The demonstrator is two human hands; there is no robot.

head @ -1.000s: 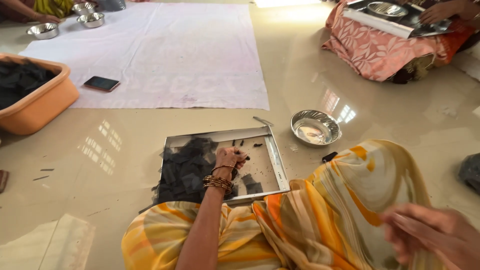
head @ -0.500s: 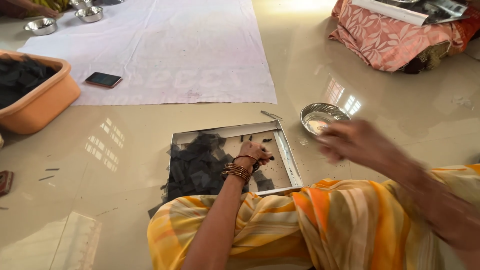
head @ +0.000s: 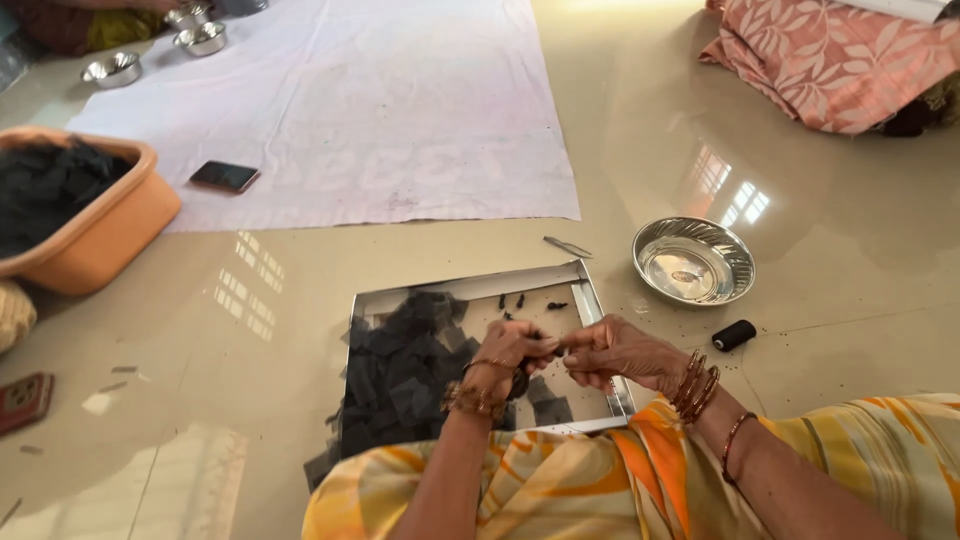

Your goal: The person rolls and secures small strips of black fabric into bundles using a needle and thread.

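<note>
My left hand [head: 508, 352] and my right hand [head: 612, 352] meet over a shallow steel tray [head: 470, 284] on the floor. The fingertips of both hands pinch a small dark piece [head: 553, 347] between them. A heap of black cloth squares [head: 402, 372] fills the tray's left half. A few tiny dark rolled bits [head: 520, 300] lie near its far edge. Bangles circle both wrists. My lap, in a yellow and orange striped cloth [head: 590, 490], covers the tray's near edge.
A steel bowl [head: 693, 262] and a black thread spool [head: 734, 335] lie to the right of the tray. Small scissors [head: 567, 246] rest beyond it. An orange tub [head: 98, 225] of black cloth, a phone [head: 224, 176] on a white sheet [head: 370, 100], and small steel bowls [head: 112, 69] are at left.
My right hand has come in from the right and joined the left over the tray. The view has shifted slightly and tilted down.
</note>
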